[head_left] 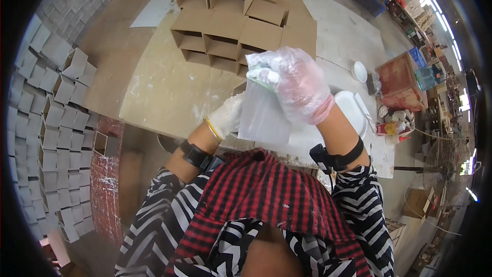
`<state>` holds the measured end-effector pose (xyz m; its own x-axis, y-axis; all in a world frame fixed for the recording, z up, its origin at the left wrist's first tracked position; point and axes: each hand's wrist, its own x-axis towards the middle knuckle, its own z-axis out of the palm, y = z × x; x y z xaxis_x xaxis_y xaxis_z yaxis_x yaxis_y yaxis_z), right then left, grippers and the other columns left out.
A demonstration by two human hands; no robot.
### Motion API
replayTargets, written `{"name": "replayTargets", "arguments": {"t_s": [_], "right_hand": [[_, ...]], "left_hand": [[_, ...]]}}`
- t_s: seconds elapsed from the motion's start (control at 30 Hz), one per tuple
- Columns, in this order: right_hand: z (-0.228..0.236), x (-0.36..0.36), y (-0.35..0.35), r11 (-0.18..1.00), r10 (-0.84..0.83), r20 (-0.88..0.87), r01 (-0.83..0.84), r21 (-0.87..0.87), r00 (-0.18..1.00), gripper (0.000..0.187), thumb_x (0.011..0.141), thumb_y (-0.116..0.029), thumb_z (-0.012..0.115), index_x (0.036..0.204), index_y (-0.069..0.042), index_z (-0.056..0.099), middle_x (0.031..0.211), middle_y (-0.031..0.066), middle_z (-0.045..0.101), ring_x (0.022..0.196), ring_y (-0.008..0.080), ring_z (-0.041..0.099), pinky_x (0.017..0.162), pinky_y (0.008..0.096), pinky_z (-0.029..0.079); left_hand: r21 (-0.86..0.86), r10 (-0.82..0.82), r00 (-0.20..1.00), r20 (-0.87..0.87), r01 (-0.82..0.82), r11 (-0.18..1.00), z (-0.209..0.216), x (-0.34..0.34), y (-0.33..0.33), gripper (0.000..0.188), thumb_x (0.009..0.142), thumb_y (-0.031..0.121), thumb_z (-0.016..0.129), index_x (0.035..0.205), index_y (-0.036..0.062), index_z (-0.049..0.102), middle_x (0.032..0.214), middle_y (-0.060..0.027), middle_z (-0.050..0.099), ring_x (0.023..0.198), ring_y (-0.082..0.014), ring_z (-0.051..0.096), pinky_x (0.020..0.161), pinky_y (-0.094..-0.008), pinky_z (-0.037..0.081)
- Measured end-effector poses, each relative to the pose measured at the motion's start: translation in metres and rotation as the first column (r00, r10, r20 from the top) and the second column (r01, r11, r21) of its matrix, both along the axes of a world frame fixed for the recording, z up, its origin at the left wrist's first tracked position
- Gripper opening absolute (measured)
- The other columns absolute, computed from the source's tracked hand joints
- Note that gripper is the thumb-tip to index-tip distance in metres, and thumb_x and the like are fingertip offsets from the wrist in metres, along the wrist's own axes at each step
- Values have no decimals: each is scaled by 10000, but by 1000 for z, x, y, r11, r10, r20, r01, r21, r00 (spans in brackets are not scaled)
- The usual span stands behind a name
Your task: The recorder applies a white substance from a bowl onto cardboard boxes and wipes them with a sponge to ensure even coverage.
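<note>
My left hand, in a white knit glove, grips a small box by its left side. The box is tilted above the near edge of the table, and the face toward me is whitish. Over that glove's wrist sits a yellow bangle. My right hand is wrapped in a clear plastic bag, its fingers closed round a soft pad smeared with white and pale green at one edge. The pad touches the upper end of the box. Most of the fingertips of both hands are hidden.
Bare brown cardboard boxes stand stacked on the table ahead. To the right are a white bowl, a round white basin and a red crate-like stand. Many white boxes are piled at the left.
</note>
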<state>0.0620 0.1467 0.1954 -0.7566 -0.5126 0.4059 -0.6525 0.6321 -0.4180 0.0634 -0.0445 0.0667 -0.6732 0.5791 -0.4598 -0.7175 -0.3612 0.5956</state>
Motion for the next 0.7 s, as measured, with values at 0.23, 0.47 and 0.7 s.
{"name": "replayTargets", "arguments": {"t_s": [0.23,0.47,0.7], "right_hand": [[-19,41,-30,981,192,128,-193,-2,973,268,830,-104,666,1086,-113,747,1156,89,722,1027,277,689,871,366,556],[-20,15,-13,941,326,-252,-338,-7,911,335,811,-63,659,1134,-120,725,1218,100,699,1034,278,687,854,410,558],[-24,6,-7,866,332,264,-182,-466,906,248,902,-134,639,1128,-64,715,1188,124,706,1036,309,679,905,408,548]], "left_hand": [[-153,-108,842,-528,31,988,0,-2,-4,454,1070,350,403,1350,32,567,1316,-146,629,1150,-285,641,998,-423,528],[-127,-140,838,-528,85,988,-27,-32,-11,411,1074,309,426,1342,45,591,1242,-114,671,1107,-215,661,959,-369,541],[276,0,984,-178,50,960,-33,-29,-11,395,1062,304,476,1302,20,609,1199,-100,685,1060,-194,673,922,-354,556]]}}
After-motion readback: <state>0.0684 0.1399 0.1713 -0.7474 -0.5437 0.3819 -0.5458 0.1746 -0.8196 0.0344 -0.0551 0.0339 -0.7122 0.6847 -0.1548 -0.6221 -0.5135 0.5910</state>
